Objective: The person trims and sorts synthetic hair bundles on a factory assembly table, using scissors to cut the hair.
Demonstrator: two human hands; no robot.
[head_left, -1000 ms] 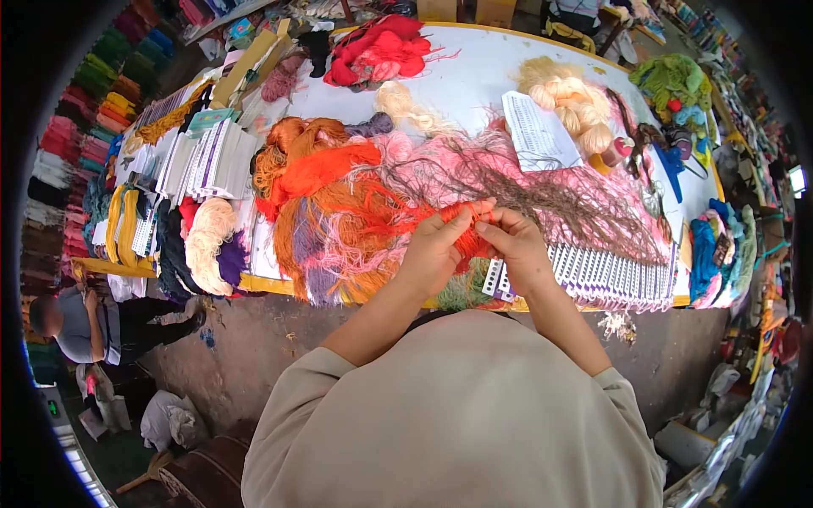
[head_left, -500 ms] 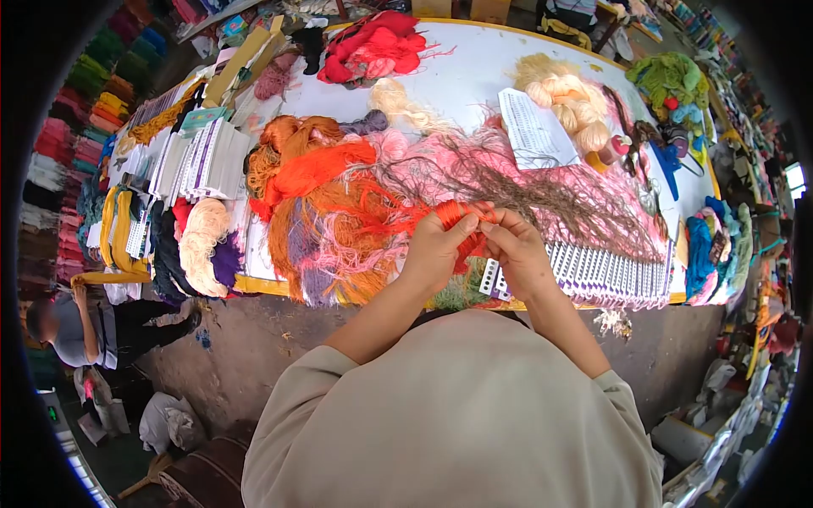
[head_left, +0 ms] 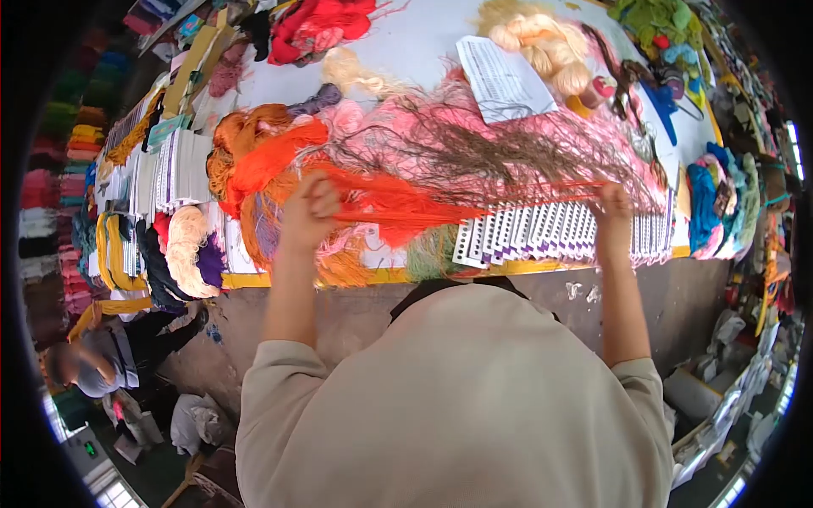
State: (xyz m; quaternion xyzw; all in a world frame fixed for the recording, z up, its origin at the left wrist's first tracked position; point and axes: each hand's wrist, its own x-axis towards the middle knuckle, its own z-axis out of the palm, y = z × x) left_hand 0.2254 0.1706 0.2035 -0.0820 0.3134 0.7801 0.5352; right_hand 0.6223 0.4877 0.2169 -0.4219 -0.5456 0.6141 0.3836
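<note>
Red-orange yarn [head_left: 406, 207] is stretched across the front of the table between my two hands. On the left, my left hand [head_left: 312, 210] is closed round one end of it, beside the orange and brown skeins [head_left: 262, 157]. Far to the right, my right hand [head_left: 613, 207] is closed on the thin strands at the other end, above a row of white punched cards [head_left: 542, 233]. Pink yarn with brown strands [head_left: 500, 152] lies behind the stretched yarn.
A printed sheet [head_left: 506, 78] lies near cream skeins [head_left: 550, 51]. Red yarn [head_left: 322, 30] is at the back, and white card stacks [head_left: 179, 165] stand at the left. Blue skeins [head_left: 701, 199] hang at the right. Another person [head_left: 106, 356] is at the far left.
My hands have moved wide apart, left hand leftward and right hand rightward. The red-orange yarn, bunched between them before, is now drawn out long. The view has shifted slightly.
</note>
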